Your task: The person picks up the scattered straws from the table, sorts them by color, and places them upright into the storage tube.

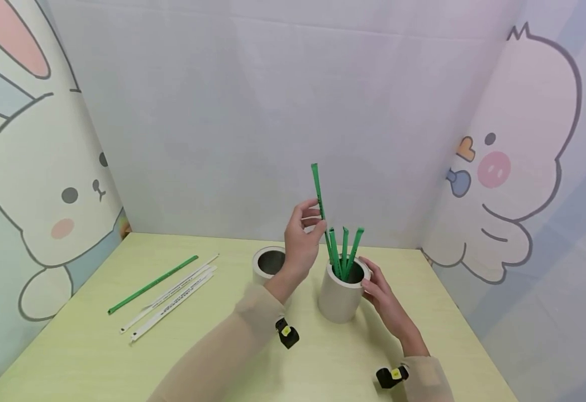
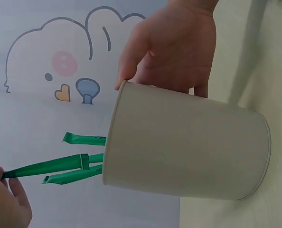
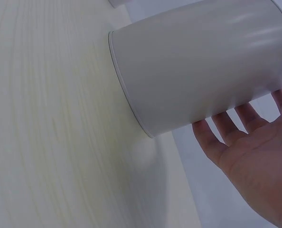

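Observation:
A slim green stick sachet (image 1: 317,184) stands nearly upright, pinched between the thumb and fingers of my left hand (image 1: 304,240). Its lower end shows just short of the rim in the left wrist view. Below it, a pale cylindrical cup (image 1: 340,304) stands on the table with other green sachets (image 1: 355,245) leaning inside, their tops above the rim. My right hand (image 1: 385,301) holds this cup by its right side, thumb near the rim. In the right wrist view the fingertips (image 3: 205,126) touch the cup's wall.
A second pale cup (image 1: 261,273) stands to the left, partly hidden by my left hand and forearm. Farther left on the yellowish table (image 1: 96,357) lie a green sachet (image 1: 152,285) and several white sachets (image 1: 172,307). Light cloth walls (image 1: 252,139) rise behind and at both sides.

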`<state>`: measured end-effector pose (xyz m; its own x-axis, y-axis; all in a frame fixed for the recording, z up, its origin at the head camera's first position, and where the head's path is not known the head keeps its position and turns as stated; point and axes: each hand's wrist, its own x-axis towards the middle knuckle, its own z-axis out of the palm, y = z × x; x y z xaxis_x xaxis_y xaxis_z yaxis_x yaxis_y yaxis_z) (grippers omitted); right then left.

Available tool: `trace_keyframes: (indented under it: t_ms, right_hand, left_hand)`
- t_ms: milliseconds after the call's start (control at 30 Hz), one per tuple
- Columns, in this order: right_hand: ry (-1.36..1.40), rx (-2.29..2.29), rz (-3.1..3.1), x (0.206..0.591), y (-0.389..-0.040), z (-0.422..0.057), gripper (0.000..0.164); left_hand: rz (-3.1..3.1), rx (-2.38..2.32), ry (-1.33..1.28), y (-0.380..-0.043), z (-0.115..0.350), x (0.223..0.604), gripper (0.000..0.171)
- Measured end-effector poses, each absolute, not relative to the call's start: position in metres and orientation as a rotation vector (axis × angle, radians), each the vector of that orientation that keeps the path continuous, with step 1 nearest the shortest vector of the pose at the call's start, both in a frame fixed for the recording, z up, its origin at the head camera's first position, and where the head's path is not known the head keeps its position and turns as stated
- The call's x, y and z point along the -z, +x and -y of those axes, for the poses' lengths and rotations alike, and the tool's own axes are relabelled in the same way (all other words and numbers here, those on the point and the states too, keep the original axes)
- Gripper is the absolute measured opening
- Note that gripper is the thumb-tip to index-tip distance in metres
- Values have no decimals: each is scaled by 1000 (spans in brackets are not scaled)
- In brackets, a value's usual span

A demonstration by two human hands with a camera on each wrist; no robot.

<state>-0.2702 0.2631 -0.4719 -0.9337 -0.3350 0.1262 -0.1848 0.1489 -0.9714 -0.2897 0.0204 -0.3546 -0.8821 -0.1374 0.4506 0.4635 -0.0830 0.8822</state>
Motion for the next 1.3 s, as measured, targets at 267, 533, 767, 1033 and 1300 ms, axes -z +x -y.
trace_keyframes:
  t_ms: [267, 533, 767, 1033, 1300]
  right_hand:
    - [-527, 1908, -2282, 472, -271, -263, 58]
    - [-530, 1903, -2286, 472, -271, -264, 58]
    - [-531, 1901, -2295, 473, -272, -265, 58]
    - [-527, 1887, -2304, 472, -272, -265, 58]
    - [-532, 1894, -2294, 473, -272, -265, 57]
  left_hand:
    - [1819, 2017, -300, -290, -30, 371, 45]
    - [1843, 2037, -227, -289, -35, 394, 46]
    - [1907, 2020, -200, -288, -40, 408, 50]
    - [1919, 1996, -257, -286, -32, 402, 51]
    - [2001, 1849, -377, -283, 9, 370, 51]
